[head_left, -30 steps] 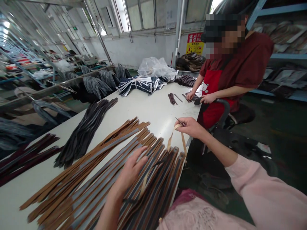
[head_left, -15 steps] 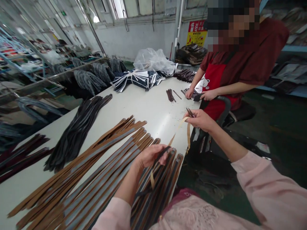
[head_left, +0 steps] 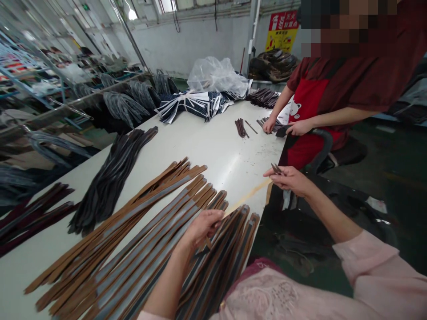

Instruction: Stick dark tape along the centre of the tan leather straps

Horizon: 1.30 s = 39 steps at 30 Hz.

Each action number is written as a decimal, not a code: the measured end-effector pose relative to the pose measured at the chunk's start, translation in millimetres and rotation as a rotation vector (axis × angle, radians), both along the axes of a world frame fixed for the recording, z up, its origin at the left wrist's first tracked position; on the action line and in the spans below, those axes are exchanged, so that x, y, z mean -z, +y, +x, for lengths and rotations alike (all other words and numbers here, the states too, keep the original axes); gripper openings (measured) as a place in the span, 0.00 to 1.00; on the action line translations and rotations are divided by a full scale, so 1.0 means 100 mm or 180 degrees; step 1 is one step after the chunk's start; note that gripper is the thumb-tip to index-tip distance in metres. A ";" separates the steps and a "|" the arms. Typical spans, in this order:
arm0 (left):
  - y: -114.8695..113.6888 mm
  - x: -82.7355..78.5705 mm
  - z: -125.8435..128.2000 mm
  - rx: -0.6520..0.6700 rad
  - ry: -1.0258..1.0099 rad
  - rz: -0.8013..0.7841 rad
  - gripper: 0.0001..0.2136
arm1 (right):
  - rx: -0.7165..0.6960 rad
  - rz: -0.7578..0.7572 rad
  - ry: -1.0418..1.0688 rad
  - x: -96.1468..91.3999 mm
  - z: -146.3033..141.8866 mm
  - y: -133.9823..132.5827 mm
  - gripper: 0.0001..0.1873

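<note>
A narrow tan tape (head_left: 248, 196) runs nearly straight between my two hands, above the edge of the table. My left hand (head_left: 204, 226) is closed on its lower end, over the brown and dark strips (head_left: 230, 240); a short tan end pokes out under the fingers. Closed on the tape's other end is my right hand (head_left: 291, 181), past the table's right edge. Pointed metal blades, seemingly of thread snips (head_left: 275, 168), stick up from that hand. Brown strips with grey facing (head_left: 150, 240) lie fanned out left of my left hand.
Across the white table (head_left: 213, 146), a co-worker in a red apron (head_left: 308, 102) handles small dark strips. Small dark pieces (head_left: 240, 128), a black strip bundle (head_left: 115, 173), maroon strips (head_left: 36, 213) and a tied blue-white fabric stack (head_left: 187, 104) lie around. Grey bundles (head_left: 125, 103) hang from a left rail.
The tan tape was slack and curved and is now pulled straight. My right hand has moved right and down, my left slightly left and down. The dark strip at my left fingers no longer shows.
</note>
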<state>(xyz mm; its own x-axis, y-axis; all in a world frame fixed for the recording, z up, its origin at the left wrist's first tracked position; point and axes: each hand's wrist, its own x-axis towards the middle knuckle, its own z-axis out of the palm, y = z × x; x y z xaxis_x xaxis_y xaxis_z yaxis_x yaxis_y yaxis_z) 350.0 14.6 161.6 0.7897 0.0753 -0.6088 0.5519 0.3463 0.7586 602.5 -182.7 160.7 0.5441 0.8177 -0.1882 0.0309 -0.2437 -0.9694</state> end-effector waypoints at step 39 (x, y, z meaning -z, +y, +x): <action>-0.89 0.24 -0.51 -0.1515 -0.0207 0.0973 0.17 | 0.1718 -0.0193 -0.0391 1.08 -0.86 -0.74 0.11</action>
<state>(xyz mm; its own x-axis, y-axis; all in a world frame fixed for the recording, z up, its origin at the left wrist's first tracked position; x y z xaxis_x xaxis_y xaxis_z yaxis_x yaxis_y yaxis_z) 299.1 -74.3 137.2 0.6607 0.5971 -0.4548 0.3376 0.3048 0.8906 516.3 -257.2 52.5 0.9037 0.4064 -0.1349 -0.0018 -0.3115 -0.9503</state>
